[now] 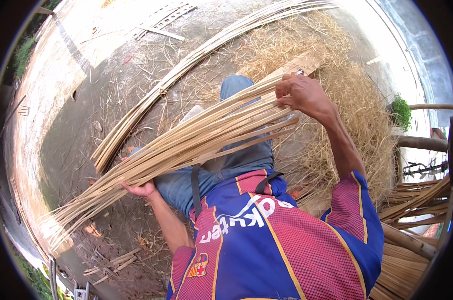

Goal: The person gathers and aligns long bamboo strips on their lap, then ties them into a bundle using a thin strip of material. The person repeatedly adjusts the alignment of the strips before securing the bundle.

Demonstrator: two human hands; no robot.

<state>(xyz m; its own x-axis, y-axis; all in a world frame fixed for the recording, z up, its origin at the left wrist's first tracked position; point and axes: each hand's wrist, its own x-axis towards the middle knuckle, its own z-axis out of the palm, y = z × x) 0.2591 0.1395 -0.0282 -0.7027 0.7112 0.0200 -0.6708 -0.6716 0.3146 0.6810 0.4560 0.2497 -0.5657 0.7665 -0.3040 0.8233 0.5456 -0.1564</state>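
Note:
A loose bundle of long, pale bamboo strips [201, 142] lies slantwise across my lap, fanning out at its lower left end. My left hand [144, 190] is cupped round the bundle from beneath, with the thumb on the near side and fingertips just showing beyond the far side. At the upper right ends of the strips, my right hand [304, 95] has its fingers bent and closed on some of them. A small shiny thing [300, 72] shows at the far side of this hand; I cannot make out what it is.
A second long bundle of strips [176, 75] lies on the ground beyond my knees. Curly shavings [351, 100] heap up at the right, round a wooden board [309, 61]. More strips [401, 265] are stacked by wooden poles [421, 143] at the lower right.

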